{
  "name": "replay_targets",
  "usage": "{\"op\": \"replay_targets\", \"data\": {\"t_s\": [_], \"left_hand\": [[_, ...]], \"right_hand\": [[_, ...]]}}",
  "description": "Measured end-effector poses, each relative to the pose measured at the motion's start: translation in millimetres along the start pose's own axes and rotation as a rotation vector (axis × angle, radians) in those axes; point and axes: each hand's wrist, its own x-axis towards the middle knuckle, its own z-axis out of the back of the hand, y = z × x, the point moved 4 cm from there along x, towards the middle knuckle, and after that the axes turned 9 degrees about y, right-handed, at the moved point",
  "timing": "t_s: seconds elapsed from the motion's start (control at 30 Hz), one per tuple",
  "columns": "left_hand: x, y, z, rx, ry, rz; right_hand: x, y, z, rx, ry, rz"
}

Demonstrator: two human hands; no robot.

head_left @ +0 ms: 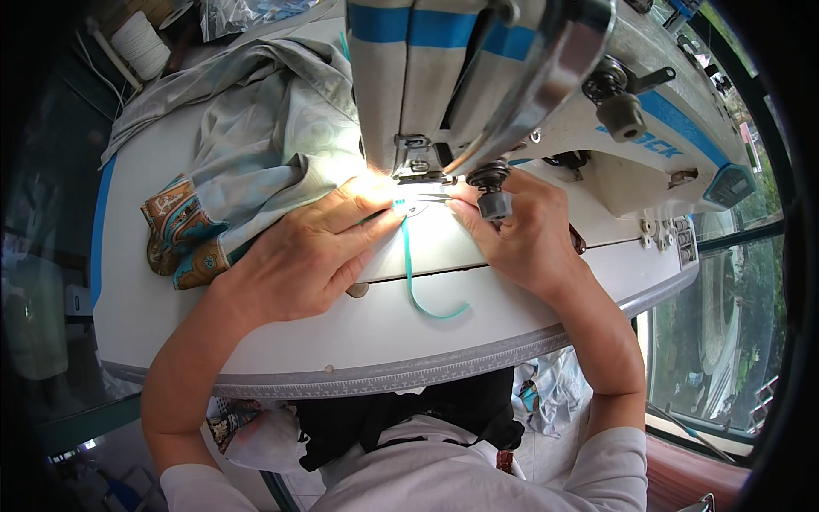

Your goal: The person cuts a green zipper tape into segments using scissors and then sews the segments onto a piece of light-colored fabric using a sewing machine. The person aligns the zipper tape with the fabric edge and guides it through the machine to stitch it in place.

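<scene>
Under the lit presser foot of the white sewing machine, the fingertips of my left hand pinch a thin teal strip, whose loose end curls over the tabletop. My right hand, right of the needle area, grips slim tweezers, their tips pointing left toward the strip; a knob partly hides its fingers. Pale patterned fabric with brown and turquoise paisley parts lies bunched on the table left of the machine, behind my left hand.
The machine body rises over the right and middle of the white table, which has a ruler along its front edge. At the back left are a white thread cone and a clear plastic bag. More fabric sits below the table edge at right.
</scene>
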Motion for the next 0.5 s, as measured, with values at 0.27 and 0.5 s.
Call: {"op": "replay_targets", "data": {"t_s": [0.27, 0.5], "left_hand": [[-0.4, -1.5, 1.5, -0.014, 0.001, 0.031], [0.3, -2.4, 1.7, -0.037, -0.004, 0.056]], "right_hand": [[0.0, -0.5, 1.5, -0.024, 0.023, -0.006], [-1.7, -1.1, 2.5, -0.04, 0.039, -0.028]]}}
